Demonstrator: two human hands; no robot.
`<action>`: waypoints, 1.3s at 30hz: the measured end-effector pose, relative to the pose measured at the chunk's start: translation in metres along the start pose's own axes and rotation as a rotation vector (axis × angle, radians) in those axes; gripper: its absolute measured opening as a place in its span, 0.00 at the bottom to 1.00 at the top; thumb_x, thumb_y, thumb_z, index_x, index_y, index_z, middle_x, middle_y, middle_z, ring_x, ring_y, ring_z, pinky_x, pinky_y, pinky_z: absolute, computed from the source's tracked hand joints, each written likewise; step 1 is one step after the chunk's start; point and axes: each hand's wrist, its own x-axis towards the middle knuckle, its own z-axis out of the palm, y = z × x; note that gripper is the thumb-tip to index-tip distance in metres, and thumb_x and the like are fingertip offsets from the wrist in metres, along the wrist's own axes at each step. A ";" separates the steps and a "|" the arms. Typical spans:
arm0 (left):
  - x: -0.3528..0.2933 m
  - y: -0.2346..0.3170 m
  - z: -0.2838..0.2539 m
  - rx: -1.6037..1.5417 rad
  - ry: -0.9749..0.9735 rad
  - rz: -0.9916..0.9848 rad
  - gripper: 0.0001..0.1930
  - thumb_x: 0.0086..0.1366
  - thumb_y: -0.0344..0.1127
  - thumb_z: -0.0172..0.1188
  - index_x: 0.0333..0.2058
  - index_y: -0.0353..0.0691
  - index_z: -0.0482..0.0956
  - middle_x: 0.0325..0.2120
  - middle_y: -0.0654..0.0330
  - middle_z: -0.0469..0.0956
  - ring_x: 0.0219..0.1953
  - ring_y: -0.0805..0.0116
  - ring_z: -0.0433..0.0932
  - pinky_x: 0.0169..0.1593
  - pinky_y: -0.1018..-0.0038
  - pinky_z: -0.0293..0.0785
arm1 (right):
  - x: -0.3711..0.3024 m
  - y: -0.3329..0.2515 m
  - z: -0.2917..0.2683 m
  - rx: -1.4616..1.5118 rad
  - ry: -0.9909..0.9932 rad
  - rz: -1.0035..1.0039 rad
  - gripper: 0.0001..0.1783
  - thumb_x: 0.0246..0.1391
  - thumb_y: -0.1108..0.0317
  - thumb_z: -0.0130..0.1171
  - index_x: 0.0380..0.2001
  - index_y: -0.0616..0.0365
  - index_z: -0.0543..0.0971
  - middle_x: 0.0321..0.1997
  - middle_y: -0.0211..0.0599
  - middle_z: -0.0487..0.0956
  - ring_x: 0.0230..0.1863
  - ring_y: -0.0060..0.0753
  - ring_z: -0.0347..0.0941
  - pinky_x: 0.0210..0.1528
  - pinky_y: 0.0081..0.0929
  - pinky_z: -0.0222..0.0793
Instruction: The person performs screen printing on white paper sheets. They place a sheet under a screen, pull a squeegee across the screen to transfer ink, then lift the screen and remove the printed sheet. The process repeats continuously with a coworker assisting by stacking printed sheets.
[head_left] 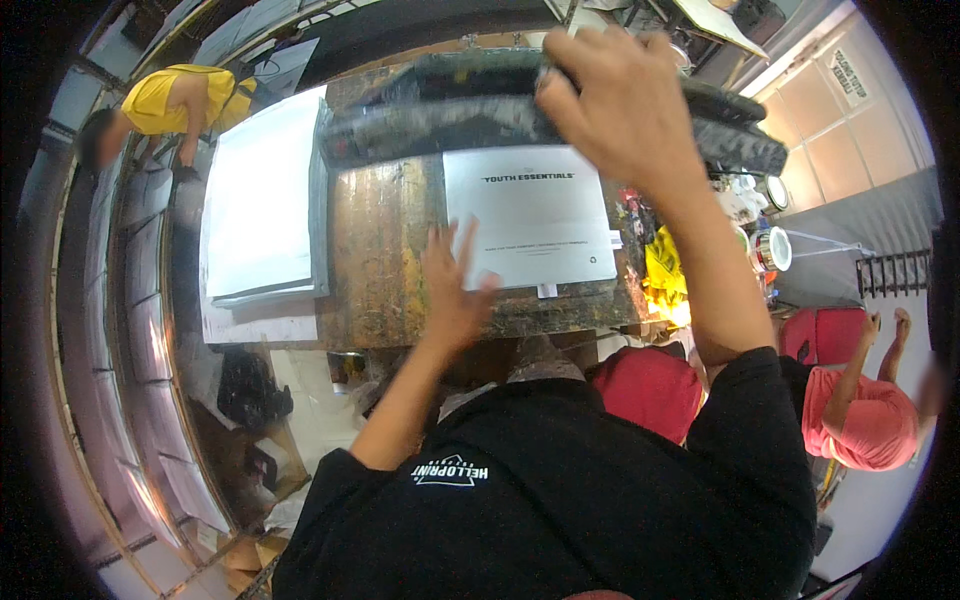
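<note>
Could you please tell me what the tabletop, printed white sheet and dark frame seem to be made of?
Tabletop: probably worn, stained wood, judging by brown plank-like streaks.
Printed white sheet: smooth paper or thin plastic; it lies flat.
Dark frame: perhaps wood or metal; grey smears and blur hide which.

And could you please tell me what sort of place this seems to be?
Probably a printing workshop: a flat white printed piece lies on a stained worktable, near a dark frame and a white stack.
</note>
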 end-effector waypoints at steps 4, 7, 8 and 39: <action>-0.051 -0.042 0.107 0.506 -0.181 -0.158 0.54 0.63 0.80 0.42 0.75 0.44 0.49 0.73 0.29 0.35 0.77 0.34 0.27 0.67 0.26 0.16 | 0.044 0.024 -0.007 0.071 0.034 -0.016 0.17 0.59 0.56 0.51 0.40 0.60 0.75 0.35 0.52 0.79 0.40 0.57 0.76 0.46 0.50 0.65; -0.058 -0.055 0.125 0.453 -0.226 -0.171 0.60 0.60 0.83 0.41 0.74 0.36 0.48 0.73 0.29 0.33 0.77 0.34 0.27 0.66 0.26 0.13 | 0.077 0.031 -0.014 0.227 0.021 0.116 0.19 0.55 0.60 0.48 0.21 0.67 0.73 0.23 0.55 0.75 0.28 0.54 0.73 0.40 0.49 0.66; -0.058 -0.056 0.128 0.434 -0.217 -0.149 0.62 0.59 0.84 0.41 0.74 0.33 0.48 0.73 0.28 0.34 0.77 0.35 0.28 0.66 0.27 0.13 | 0.088 0.036 -0.012 0.274 -0.013 0.159 0.19 0.55 0.60 0.48 0.21 0.67 0.73 0.23 0.55 0.75 0.28 0.54 0.72 0.39 0.49 0.66; 0.020 -0.042 -0.119 -0.797 0.085 0.021 0.48 0.63 0.59 0.63 0.72 0.40 0.51 0.64 0.41 0.66 0.66 0.48 0.66 0.67 0.53 0.63 | -0.034 -0.017 0.007 0.033 -0.153 0.120 0.43 0.51 0.56 0.60 0.68 0.66 0.63 0.38 0.53 0.76 0.44 0.56 0.71 0.50 0.48 0.64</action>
